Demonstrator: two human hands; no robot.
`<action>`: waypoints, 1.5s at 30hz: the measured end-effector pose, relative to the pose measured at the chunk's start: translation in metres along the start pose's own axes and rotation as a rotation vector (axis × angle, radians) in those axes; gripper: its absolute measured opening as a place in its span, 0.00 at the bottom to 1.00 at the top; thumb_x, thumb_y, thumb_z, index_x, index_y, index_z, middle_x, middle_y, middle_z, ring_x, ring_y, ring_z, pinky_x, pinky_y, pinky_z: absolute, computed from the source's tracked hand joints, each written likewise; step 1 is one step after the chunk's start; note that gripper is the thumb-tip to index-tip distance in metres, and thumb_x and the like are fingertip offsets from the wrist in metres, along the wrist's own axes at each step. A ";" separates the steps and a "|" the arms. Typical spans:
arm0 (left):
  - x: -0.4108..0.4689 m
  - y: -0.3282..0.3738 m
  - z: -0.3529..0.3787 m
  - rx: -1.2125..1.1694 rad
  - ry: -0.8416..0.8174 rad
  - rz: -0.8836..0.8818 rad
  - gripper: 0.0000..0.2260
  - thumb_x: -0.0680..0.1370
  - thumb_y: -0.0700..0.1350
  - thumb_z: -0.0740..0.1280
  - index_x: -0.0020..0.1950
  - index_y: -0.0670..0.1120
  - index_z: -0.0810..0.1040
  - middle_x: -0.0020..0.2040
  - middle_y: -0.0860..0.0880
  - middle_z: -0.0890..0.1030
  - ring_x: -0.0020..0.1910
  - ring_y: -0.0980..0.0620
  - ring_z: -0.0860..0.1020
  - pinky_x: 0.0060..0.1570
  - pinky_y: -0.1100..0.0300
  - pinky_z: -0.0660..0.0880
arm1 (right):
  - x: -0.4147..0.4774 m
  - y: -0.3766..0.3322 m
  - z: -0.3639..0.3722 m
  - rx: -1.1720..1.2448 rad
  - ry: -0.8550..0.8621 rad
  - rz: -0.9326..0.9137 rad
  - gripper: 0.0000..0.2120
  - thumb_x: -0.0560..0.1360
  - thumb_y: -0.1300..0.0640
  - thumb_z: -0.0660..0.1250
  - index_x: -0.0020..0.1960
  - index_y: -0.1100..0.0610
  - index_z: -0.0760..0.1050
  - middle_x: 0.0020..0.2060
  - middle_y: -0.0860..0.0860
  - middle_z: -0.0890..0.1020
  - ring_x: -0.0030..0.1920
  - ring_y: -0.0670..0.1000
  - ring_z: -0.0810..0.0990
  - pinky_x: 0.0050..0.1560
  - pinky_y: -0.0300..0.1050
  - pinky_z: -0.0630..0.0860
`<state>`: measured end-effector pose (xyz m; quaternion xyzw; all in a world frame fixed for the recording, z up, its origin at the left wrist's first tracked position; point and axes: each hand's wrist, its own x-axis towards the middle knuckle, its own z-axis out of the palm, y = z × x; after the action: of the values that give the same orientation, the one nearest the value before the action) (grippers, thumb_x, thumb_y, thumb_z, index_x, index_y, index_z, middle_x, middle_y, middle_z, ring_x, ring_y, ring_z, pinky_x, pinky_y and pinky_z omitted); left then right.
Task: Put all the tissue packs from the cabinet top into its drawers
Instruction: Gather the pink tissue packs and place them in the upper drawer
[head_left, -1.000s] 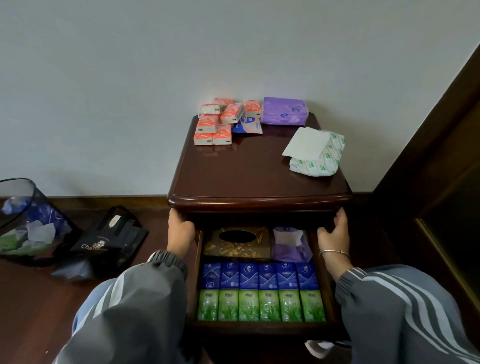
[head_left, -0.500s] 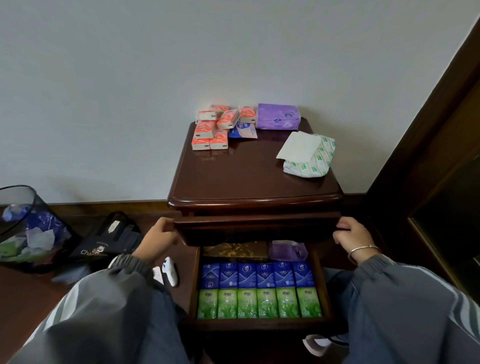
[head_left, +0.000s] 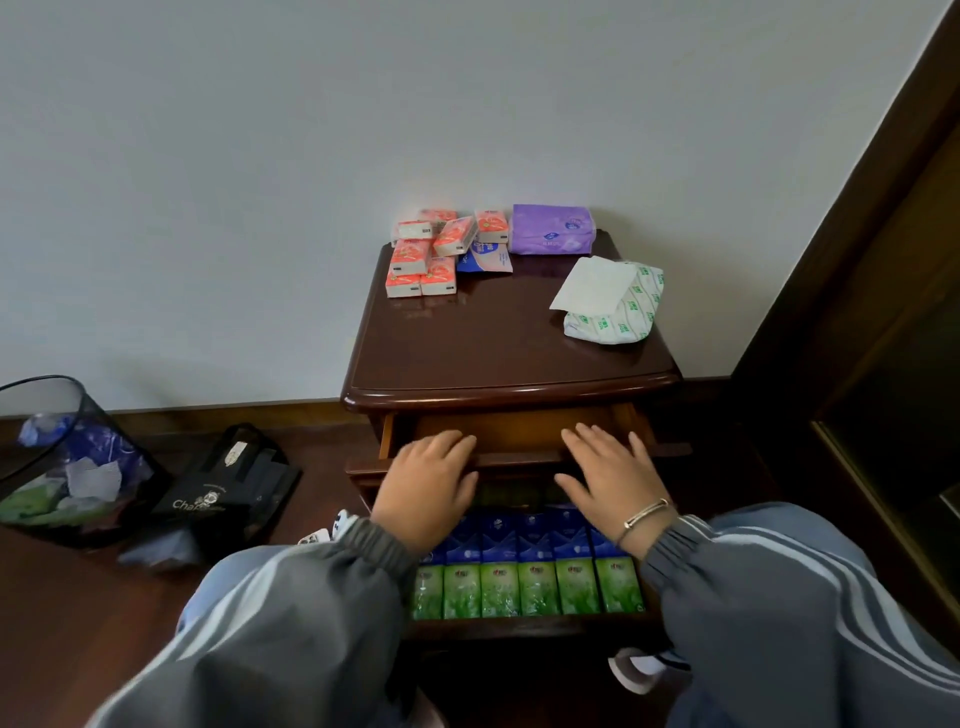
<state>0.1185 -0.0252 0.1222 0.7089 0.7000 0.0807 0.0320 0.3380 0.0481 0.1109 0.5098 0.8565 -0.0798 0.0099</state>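
On the dark wooden cabinet top (head_left: 498, 353) lie several small orange tissue packs (head_left: 423, 265), a blue pack (head_left: 483, 258), a purple pack (head_left: 551, 229) and a white-and-green pack (head_left: 615, 306) with a tissue sticking out. The upper drawer (head_left: 514, 431) stands partly pulled out and looks bare inside. My left hand (head_left: 428, 488) and my right hand (head_left: 608, 475) lie flat with straight fingers on its front edge. Below them the lower drawer (head_left: 524, 631) is open, holding rows of blue packs (head_left: 535, 540) and green packs (head_left: 537, 587).
A black mesh bin (head_left: 62, 462) with crumpled waste stands on the wooden floor at left, with a black bag (head_left: 228, 493) beside it. A dark wooden door frame (head_left: 852, 291) rises on the right. My grey sleeves and knees fill the foreground.
The upper drawer has come out over the lower one. My hands moved from the drawer's sides to its front edge, fingers now flat on top.
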 end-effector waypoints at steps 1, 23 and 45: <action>0.001 0.006 0.008 0.026 -0.018 -0.009 0.22 0.81 0.53 0.54 0.75 0.50 0.63 0.71 0.51 0.69 0.70 0.52 0.67 0.71 0.56 0.62 | 0.003 -0.002 0.003 -0.011 -0.029 0.002 0.27 0.79 0.42 0.50 0.75 0.50 0.54 0.75 0.47 0.59 0.76 0.48 0.55 0.74 0.55 0.48; -0.050 -0.005 -0.005 -0.325 -0.295 0.003 0.25 0.79 0.59 0.58 0.25 0.48 0.63 0.24 0.51 0.66 0.24 0.54 0.66 0.29 0.59 0.62 | -0.068 0.011 -0.026 0.236 -0.290 -0.225 0.14 0.76 0.44 0.60 0.55 0.46 0.80 0.51 0.40 0.83 0.53 0.40 0.79 0.55 0.36 0.73; 0.053 -0.070 -0.065 -0.783 0.140 -0.290 0.12 0.80 0.48 0.62 0.63 0.51 0.75 0.56 0.55 0.78 0.56 0.58 0.76 0.52 0.66 0.71 | 0.092 -0.001 -0.070 0.335 0.216 -0.170 0.23 0.77 0.47 0.61 0.69 0.55 0.68 0.67 0.53 0.73 0.68 0.52 0.69 0.68 0.46 0.66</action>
<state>0.0390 0.0241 0.1791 0.5304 0.7094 0.3831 0.2621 0.2975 0.1383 0.1710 0.4360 0.8672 -0.1666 -0.1738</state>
